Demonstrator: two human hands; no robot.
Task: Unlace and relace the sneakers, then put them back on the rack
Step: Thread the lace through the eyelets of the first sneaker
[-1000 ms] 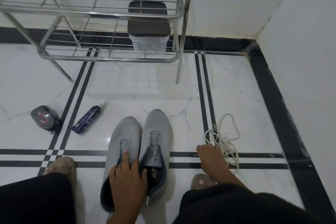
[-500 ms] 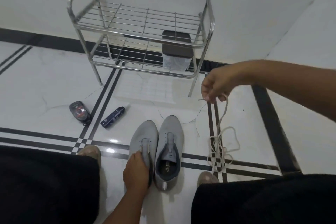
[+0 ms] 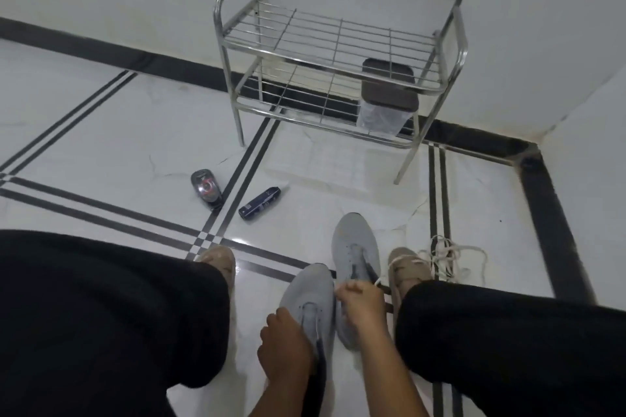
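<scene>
Two grey sneakers without laces sit between my knees. The left sneaker (image 3: 306, 294) is lifted toward me, and my left hand (image 3: 284, 345) grips its side near the opening. The right sneaker (image 3: 355, 247) lies flat on the floor further out. My right hand (image 3: 360, 301) is pinched shut on the end of a white lace (image 3: 377, 281) beside the left sneaker's eyelets. A loose pile of white lace (image 3: 447, 256) rests on the floor to the right, by my right foot. The steel rack (image 3: 338, 78) stands against the wall ahead.
A clear tub with a brown lid (image 3: 386, 101) sits on the rack's lower shelf. A small round device (image 3: 206, 188) and a dark blue bottle (image 3: 259, 203) lie on the floor at the left. Walls meet in a corner at the right.
My right hand came down from mid-air with the lace end to the left sneaker. My left hand pulled that sneaker closer. The view shifted right.
</scene>
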